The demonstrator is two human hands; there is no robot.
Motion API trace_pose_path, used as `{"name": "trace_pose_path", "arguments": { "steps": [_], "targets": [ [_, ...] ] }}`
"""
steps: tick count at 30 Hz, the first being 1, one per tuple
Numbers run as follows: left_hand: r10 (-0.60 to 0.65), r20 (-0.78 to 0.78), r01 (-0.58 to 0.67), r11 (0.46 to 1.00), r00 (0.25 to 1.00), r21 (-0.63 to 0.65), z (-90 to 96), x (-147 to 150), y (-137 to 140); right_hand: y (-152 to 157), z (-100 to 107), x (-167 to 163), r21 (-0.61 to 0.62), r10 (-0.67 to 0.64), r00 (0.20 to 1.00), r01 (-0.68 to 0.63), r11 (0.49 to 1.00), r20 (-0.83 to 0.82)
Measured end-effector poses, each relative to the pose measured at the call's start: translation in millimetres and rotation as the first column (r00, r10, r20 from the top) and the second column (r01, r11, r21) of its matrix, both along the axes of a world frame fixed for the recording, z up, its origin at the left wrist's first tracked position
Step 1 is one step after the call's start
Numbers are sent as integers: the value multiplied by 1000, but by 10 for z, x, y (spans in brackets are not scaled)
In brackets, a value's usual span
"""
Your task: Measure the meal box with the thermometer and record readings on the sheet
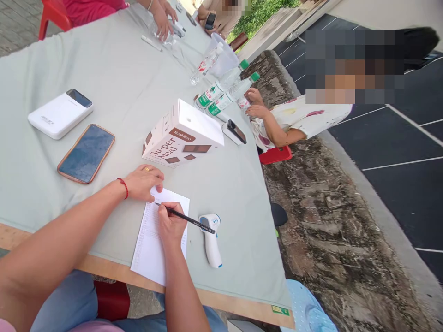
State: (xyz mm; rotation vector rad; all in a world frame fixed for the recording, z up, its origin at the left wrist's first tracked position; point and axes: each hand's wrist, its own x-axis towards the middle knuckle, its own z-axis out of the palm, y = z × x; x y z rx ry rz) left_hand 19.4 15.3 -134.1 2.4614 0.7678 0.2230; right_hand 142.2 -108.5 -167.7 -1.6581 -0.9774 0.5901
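Note:
A white sheet of paper (148, 249) with rows of small print lies on the cloth before me. My right hand (172, 224) grips a black pen (190, 218), its tip near the sheet's upper left part. Flat on the table, my left hand (143, 182) touches the paper's top left corner with fingers stretched out; a ring and a red bracelet show on it. Right of the sheet lies a white and blue infrared thermometer (212, 240). Just beyond my left hand stands a "Super Meal" box (183, 133).
A smartphone (86, 153) and a white power bank (60, 114) lie at left on the cloth-covered table (114, 69). Water bottles (226, 90) and a plastic tub (224, 53) are farther back. A seated person's hands (258, 103) are at right; another person's hands (162, 18) are at the far end.

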Motion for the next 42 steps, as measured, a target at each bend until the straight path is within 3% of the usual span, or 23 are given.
{"name": "trace_pose_path", "arguments": {
  "steps": [15,42],
  "targets": [
    [1,-2,-1,1000,1000,16,3,1,-2,-18,-51,20,2,59,997,-60,998,51],
    [3,-4,-3,1000,1000,-5,14,-4,1,5,25,-10,-14,37,999,-37,999,33]
  ]
}}
